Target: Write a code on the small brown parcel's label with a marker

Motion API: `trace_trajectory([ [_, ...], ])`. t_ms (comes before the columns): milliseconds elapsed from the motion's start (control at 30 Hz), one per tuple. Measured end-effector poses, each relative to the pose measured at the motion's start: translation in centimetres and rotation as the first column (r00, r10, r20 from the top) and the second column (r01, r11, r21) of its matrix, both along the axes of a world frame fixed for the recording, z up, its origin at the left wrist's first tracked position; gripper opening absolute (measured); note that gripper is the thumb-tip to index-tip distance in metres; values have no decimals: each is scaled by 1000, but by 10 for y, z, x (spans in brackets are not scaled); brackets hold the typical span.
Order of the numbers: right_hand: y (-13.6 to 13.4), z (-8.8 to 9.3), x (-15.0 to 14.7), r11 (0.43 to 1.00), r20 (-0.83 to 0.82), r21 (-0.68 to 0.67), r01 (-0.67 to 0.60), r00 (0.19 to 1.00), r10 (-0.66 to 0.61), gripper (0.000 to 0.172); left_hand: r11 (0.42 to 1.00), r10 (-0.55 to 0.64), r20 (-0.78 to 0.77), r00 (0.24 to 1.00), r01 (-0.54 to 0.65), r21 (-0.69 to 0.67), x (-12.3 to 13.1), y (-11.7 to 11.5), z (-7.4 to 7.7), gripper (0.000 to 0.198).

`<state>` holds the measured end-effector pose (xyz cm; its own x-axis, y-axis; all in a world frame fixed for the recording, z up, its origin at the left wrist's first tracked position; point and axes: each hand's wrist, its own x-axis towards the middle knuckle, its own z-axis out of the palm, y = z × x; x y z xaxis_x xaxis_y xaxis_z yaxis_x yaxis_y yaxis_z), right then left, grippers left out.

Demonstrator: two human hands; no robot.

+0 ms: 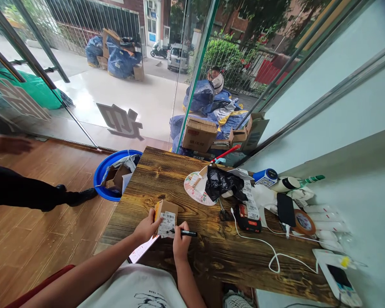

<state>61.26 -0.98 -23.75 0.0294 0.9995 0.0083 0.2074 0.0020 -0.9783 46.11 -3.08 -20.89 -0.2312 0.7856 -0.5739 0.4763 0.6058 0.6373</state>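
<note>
A small cardboard box [172, 207] with a white printed shipping label [167, 220] is near the front edge of the wooden table [167, 175]. My left hand [146, 226] grips the box by its left side, thumb on top. In my right hand [182, 243] is a black marker pen [189, 233], its tip at the lower part of the label, where some dark marks show. Partly under my left hand lies a phone [143, 250] with a lit screen.
Scissors [223, 211], a black plastic bag [226, 184], a round fan [194, 192], a number-label strip [253, 203], a tape roll [304, 221] and a white cable [276, 256] lie rightward. A blue bin [99, 167] stands left; a person's leg [25, 188] is beyond it.
</note>
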Motion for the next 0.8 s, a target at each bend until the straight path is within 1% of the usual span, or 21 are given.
trace_trajectory([
  [367, -1, -6, 2, 1000, -32, -8, -5, 999, 5, 25, 1000, -7, 4, 1000, 7, -7, -1, 1, 1, 42],
  [667, -1, -8, 1, 998, -51, -50, 26, 998, -28, 30, 1000, -20, 3, 1000, 20, 2, -1, 1, 1, 41],
  [800, -1, -8, 1, 997, -52, -71, 12, 999, -16, 29, 1000, -22, 6, 1000, 22, 6, -2, 1, 1, 42],
])
